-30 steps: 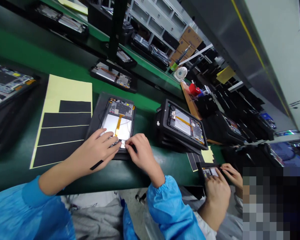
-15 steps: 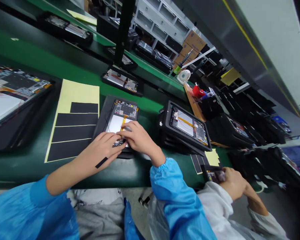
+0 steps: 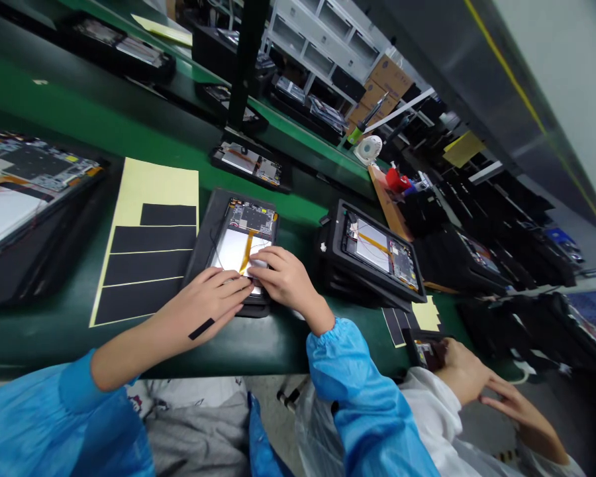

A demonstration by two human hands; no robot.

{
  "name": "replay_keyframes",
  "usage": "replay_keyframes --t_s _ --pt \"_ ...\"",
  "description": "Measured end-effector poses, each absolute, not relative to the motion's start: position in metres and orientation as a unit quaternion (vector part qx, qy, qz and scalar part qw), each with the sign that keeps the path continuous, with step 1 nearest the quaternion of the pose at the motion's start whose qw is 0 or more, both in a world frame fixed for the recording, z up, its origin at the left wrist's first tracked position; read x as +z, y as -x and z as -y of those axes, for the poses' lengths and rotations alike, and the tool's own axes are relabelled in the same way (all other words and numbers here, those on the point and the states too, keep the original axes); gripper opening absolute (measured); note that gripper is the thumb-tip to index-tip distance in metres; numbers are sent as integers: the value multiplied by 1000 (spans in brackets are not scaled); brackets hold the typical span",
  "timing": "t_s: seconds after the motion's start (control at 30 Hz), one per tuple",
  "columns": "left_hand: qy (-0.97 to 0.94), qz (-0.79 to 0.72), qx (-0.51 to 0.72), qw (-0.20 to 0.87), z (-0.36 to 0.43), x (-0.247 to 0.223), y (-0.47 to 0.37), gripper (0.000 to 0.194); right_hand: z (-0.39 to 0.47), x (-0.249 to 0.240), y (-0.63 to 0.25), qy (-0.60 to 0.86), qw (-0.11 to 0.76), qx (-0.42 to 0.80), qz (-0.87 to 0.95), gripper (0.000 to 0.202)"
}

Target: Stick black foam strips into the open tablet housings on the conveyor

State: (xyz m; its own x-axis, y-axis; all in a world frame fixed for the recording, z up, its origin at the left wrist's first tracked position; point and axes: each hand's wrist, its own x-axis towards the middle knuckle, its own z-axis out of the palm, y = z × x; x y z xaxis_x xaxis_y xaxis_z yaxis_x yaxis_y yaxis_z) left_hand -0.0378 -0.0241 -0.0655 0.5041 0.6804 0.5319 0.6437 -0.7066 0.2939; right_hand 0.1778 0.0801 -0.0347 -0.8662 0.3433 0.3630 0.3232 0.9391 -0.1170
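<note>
An opened tablet (image 3: 251, 217) lies in a black tray (image 3: 206, 222) before me, its circuit board, silvery battery and orange ribbon cable exposed. My left hand (image 3: 211, 301) rests over its near left part, fingers stretched forward and close together. A short black tape strip (image 3: 201, 328) sticks to the back of that hand. From the right, my right hand (image 3: 285, 278) touches the battery area with its fingers slightly bent and apart. Both sets of fingertips almost meet at the tablet's near end; what lies beneath them is hidden. Left of the tray is a yellow sheet (image 3: 153, 182) with black adhesive strips (image 3: 146, 265).
Another opened tablet (image 3: 377, 245) sits on stacked black trays to the right. A larger opened device (image 3: 24, 172) is at far left. Beyond, a tray with a tablet (image 3: 248, 162) stands on the bench. A co-worker's hand (image 3: 459, 371) holds a device at lower right.
My right hand has shifted slightly right, its fingers off the orange ribbon, showing more of it. My left hand stays almost in place. The far tray has moved slightly right.
</note>
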Motion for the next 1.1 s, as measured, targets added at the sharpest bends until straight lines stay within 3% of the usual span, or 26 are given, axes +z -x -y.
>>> replay_keyframes --t_s 0.23,0.5,0.7,0.83,1.1 --pt "-878 -368 305 25 17 -62 41 37 -74 -15 -196 175 164 18 971 17" --pt "-900 -336 273 54 1 -61 53 35 -58 -27 -212 217 193 49 956 16" --pt "-893 -342 279 86 -5 -53 45 25 -37 1 -177 233 290 145 917 19" --pt "-890 -319 306 113 -5 -53 47 28 -22 12 -150 197 284 246 906 14" --pt "-874 -335 294 193 0 -51 43 19 4 -6 -140 248 377 244 858 13"
